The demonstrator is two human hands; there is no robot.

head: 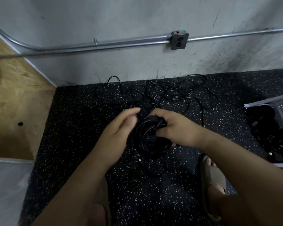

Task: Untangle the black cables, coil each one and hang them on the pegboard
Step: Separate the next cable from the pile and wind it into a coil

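Observation:
A coil of black cable (151, 141) hangs in front of me over the speckled black floor. My right hand (175, 128) grips the coil's top, fingers curled round the bunched loops. My left hand (121, 128) is at the coil's left side with fingers nearly straight; motion blur hides whether a strand runs through them. A white-tipped plug (140, 160) dangles below the coil. A tangle of thin black cables (173, 93) lies spread on the floor near the wall. A grey perforated panel (281, 108) shows at the right edge.
A grey wall with a metal conduit (104, 44) and an outlet box (179, 40) stands behind the tangle. A plywood panel (15, 103) fills the left. My foot in a sandal (212, 180) rests at lower right. Dark items (266, 132) lie by the perforated panel.

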